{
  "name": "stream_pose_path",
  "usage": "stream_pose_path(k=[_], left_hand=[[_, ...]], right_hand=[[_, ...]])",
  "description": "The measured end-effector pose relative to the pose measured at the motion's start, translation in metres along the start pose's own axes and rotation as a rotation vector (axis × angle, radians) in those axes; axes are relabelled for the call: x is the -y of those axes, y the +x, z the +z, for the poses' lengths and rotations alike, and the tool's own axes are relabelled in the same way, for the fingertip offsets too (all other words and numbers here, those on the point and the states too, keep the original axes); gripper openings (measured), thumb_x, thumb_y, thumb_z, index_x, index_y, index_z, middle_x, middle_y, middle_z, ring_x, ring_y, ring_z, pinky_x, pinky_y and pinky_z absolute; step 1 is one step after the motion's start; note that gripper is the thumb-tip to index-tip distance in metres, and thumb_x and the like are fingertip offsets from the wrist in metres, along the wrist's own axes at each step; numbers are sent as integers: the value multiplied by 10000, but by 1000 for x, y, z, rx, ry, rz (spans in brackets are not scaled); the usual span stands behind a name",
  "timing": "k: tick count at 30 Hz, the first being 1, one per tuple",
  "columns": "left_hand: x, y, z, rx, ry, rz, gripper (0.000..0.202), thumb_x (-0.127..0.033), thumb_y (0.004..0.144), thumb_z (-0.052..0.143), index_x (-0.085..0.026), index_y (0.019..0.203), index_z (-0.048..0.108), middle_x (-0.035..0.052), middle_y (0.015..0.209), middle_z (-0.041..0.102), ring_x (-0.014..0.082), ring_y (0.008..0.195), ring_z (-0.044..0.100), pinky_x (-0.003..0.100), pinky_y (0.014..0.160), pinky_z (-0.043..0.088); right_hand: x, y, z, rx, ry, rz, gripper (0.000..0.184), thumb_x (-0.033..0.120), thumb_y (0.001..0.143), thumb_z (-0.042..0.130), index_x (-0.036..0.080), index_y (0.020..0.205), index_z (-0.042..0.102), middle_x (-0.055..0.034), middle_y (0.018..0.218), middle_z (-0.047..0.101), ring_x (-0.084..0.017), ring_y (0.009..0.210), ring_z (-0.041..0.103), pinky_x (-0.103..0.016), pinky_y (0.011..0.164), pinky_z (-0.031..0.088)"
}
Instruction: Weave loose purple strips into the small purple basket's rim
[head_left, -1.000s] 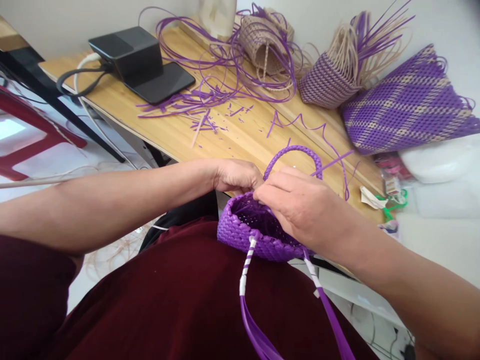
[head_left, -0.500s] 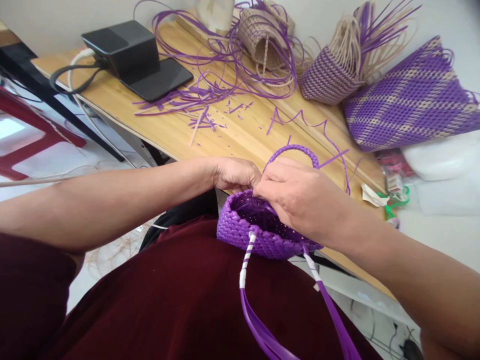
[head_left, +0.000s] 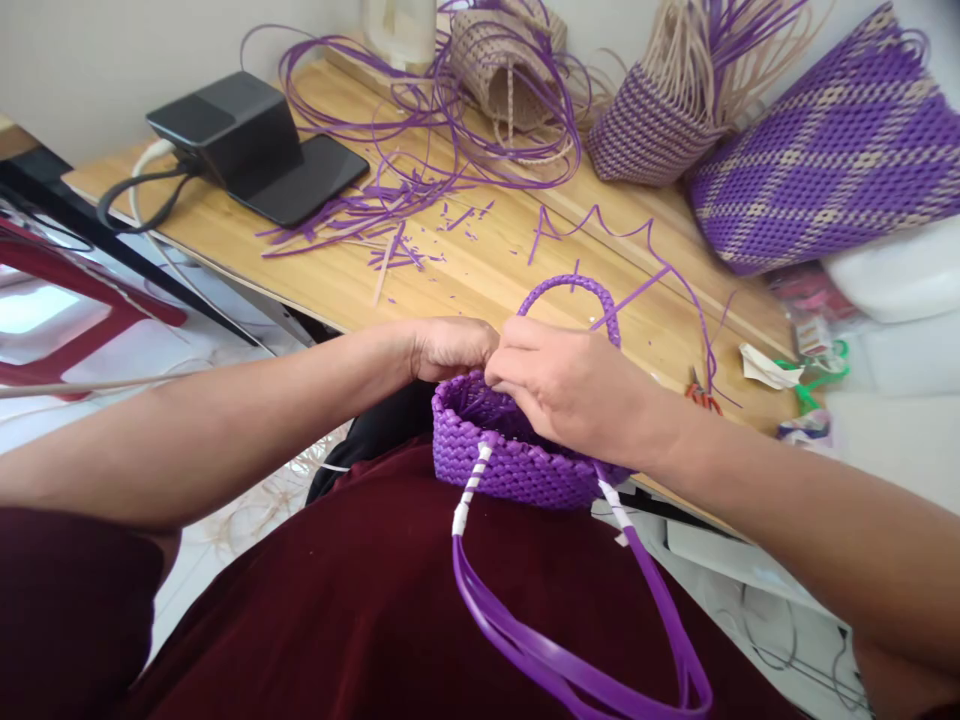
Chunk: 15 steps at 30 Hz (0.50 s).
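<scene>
A small purple woven basket is held against my body at the table's front edge, its mouth facing up. My left hand is closed at the far left rim, fingertips mostly hidden. Right beside it, my right hand is closed in a pinch over the far rim; what lies between its fingertips is hidden. Behind the right hand rises a braided purple handle. On the near side hangs a handle of loose purple strips, its ends partly wrapped in white.
Purple strip scraps litter the wooden table. A black stand with cables is at left. Behind are coiled strips, a beige basket, an unfinished basket and a large checked one. Orange-handled pliers lie at right.
Both hands and the basket have shifted slightly left in view, staying together at the far rim. The near handle's loop shows more fully, and the orange-handled pliers have come into sight.
</scene>
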<state>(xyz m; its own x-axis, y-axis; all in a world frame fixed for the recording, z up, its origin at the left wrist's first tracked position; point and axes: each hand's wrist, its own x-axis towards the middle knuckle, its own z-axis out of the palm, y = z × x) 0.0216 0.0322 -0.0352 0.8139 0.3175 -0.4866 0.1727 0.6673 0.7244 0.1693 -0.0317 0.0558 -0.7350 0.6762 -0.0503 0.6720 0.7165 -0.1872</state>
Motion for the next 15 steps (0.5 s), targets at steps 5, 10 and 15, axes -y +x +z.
stream_pose_path(k=[5,10,15], left_hand=[[-3,-2,-4,-40,61,-8,118,-90,453,658,-114,563,624,55,542,651,148,489,591,257,544,538],[-7,-10,0,-93,66,6,123,-102,479,707,-125,570,627,63,578,661,156,509,596,264,528,517],[-6,-20,4,-171,78,59,124,-183,573,750,-121,598,645,74,619,668,159,542,596,263,532,494]], right_hand=[[-3,-7,12,-70,99,58,205,95,892,520,190,903,701,-29,917,598,-137,757,569,-259,647,417],[-5,-6,8,-52,104,66,224,86,900,513,174,930,717,-39,941,607,-135,775,577,-258,665,406],[-4,-7,7,-73,90,103,206,97,899,532,180,868,718,-37,914,608,-138,772,561,-263,668,380]])
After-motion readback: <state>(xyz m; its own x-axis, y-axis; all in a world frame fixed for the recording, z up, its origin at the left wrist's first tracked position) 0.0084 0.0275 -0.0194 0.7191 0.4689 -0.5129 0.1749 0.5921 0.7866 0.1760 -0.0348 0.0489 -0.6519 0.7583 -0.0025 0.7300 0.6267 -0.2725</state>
